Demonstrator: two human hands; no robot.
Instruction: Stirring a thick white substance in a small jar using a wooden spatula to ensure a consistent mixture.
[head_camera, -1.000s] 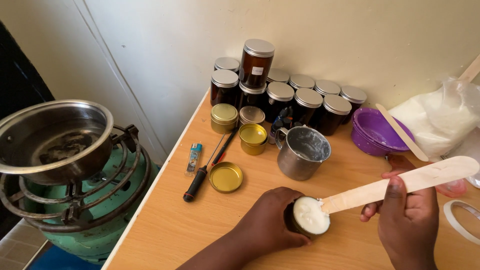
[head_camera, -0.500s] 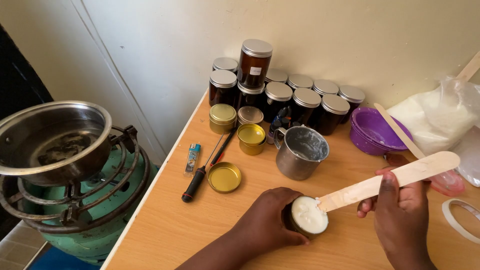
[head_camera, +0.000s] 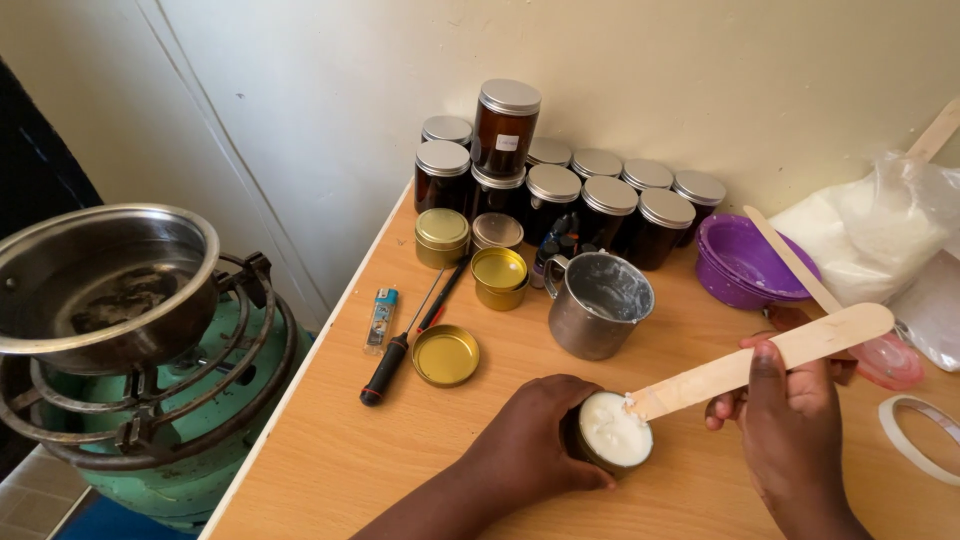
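Observation:
My left hand (head_camera: 530, 435) grips a small round tin (head_camera: 612, 432) filled with white wax, standing on the wooden table (head_camera: 400, 440). My right hand (head_camera: 790, 425) holds a flat wooden stick (head_camera: 760, 361), whose lower tip touches the wax at the tin's right rim. A metal mug (head_camera: 597, 303) smeared with white residue stands just behind the tin.
Dark jars with silver lids (head_camera: 560, 195) cluster by the wall. Gold tins (head_camera: 498, 277), a loose gold lid (head_camera: 445, 354), a screwdriver (head_camera: 392, 352) and a lighter (head_camera: 380, 318) lie at left. A purple bowl (head_camera: 752, 262), a wax bag (head_camera: 870, 232) and tape (head_camera: 915, 435) are right. A pot (head_camera: 100, 285) sits on a gas burner.
The stick and my right hand have shifted slightly left and down, with the tip staying at the tin's rim. My left hand keeps its hold on the tin.

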